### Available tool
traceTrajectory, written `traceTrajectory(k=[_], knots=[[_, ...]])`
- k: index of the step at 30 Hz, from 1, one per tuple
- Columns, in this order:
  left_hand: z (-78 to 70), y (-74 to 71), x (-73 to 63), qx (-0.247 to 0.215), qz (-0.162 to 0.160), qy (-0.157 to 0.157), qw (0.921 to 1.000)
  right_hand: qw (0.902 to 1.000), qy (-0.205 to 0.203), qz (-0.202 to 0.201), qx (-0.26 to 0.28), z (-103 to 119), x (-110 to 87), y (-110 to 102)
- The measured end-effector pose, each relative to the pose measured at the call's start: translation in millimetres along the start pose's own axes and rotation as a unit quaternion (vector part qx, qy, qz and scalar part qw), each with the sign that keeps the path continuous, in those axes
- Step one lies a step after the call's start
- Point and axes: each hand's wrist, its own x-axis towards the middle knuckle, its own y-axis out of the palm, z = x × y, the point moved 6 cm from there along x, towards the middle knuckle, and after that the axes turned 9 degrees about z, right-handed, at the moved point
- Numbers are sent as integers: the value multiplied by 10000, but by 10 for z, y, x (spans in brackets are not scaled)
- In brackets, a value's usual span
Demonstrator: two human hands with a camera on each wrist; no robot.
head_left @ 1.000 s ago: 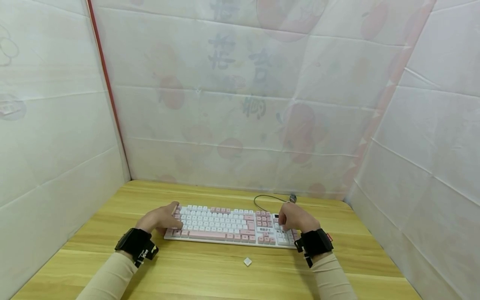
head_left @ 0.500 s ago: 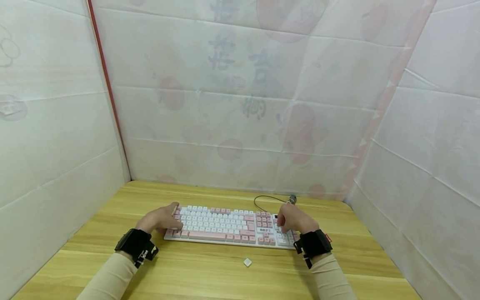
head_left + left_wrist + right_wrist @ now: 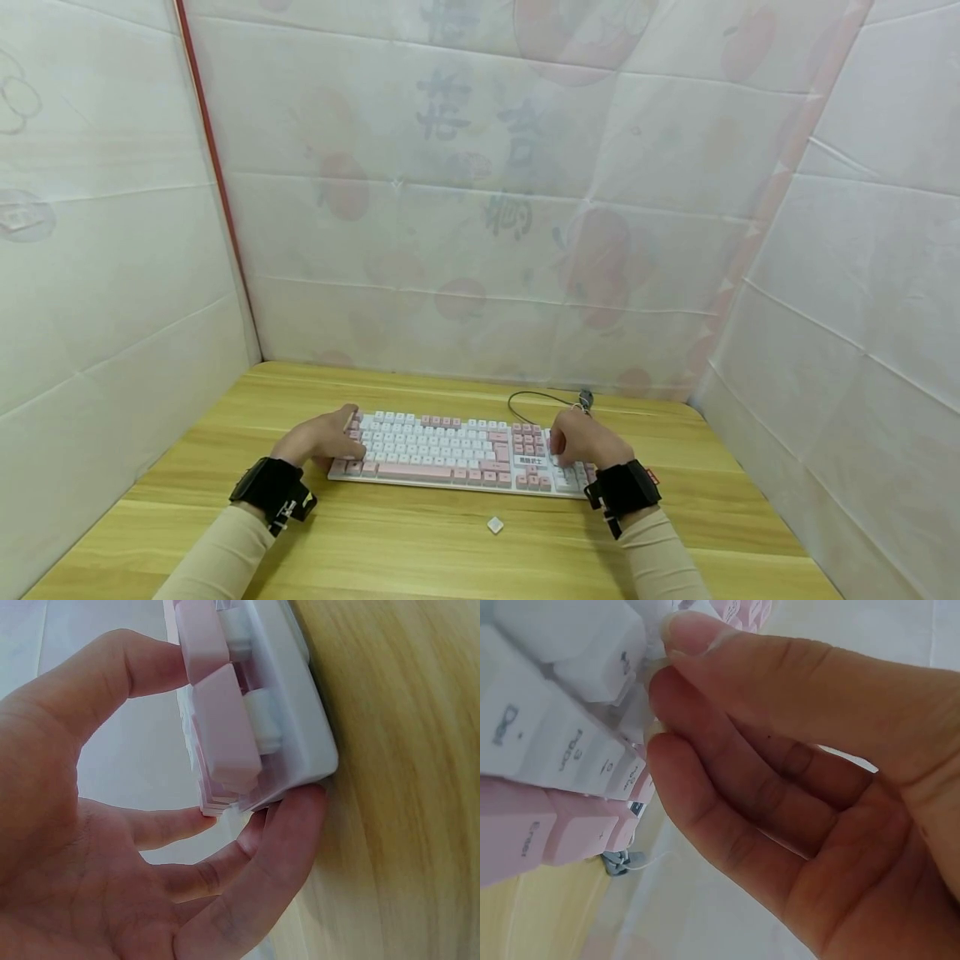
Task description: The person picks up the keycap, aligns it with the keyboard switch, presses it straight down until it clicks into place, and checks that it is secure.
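A pink and white keyboard [image 3: 435,446] lies on the wooden table. My left hand [image 3: 322,437] grips its left end. In the left wrist view, the thumb rests against a pink key [image 3: 223,735] while the fingers lie along the keyboard's edges and corner. My right hand [image 3: 588,437] is over the number pad at the right end. There, in the right wrist view, thumb and fingertips pinch a white keycap [image 3: 655,634], mostly hidden by the fingers. White number pad keys [image 3: 574,746] stand close beside the fingertips. A loose white keycap [image 3: 495,524] lies in front of the keyboard.
A thin dark cable [image 3: 528,393] with a grey plug [image 3: 585,398] lies behind the keyboard. Pale printed cloth [image 3: 465,208] walls the wooden table [image 3: 420,554] at the back and both sides. Black camera straps sit on both wrists.
My right hand has shifted slightly to the left over the number pad. The left hand, keyboard and loose keycap stay in place.
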Motion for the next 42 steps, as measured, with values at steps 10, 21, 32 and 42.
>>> traceTrajectory(k=[10, 21, 32, 42], knots=[[-6, -1, -4, 20, 0, -45, 10000, 9989, 462, -85, 4, 5, 30, 33], [-8, 8, -16, 2, 10, -37, 10000, 9976, 436, -268, -469, 39, 40, 45], [2, 6, -9, -48, 17, -17, 10000, 9969, 261, -252, -691, 92, 30, 51], [-1, 9, -26, -139, 16, -27, 9999, 9981, 273, -305, -456, 60, 36, 48]])
